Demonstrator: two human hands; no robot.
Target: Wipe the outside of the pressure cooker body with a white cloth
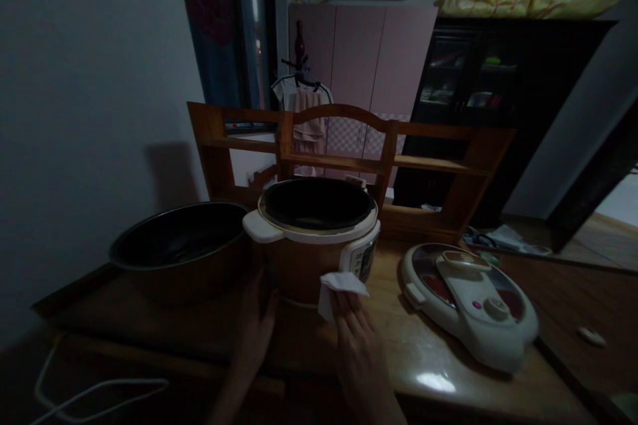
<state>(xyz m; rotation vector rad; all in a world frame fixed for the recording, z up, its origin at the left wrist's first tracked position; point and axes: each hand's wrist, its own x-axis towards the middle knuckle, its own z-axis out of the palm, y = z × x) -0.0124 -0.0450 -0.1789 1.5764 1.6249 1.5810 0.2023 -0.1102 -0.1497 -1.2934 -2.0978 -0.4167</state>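
An electric pressure cooker (pixel 299 265) with a pale rim and a side handle stands lidless on the wooden desk. Its dark inside shows from above. My right hand (pixel 356 332) presses a white tissue (pixel 343 284) to the lower front of the cooker, just below its control panel (pixel 359 255). Beside the cooker's lower left side is my left hand (pixel 256 319), thumb and fingers apart, holding nothing visible. Dim light hides whether its fingertips touch the cooker. A dark inner pot (pixel 179 272) sits to the left. The cooker's lid (pixel 471 305) lies to the right.
A wooden desk (pixel 393 339) carries these things, with a low shelf rack (pixel 343 161) along its back edge. A white cord (pixel 104 385) hangs at the lower left. Farther back stand a pink wardrobe (pixel 359 53) and a dark cabinet (pixel 513 66).
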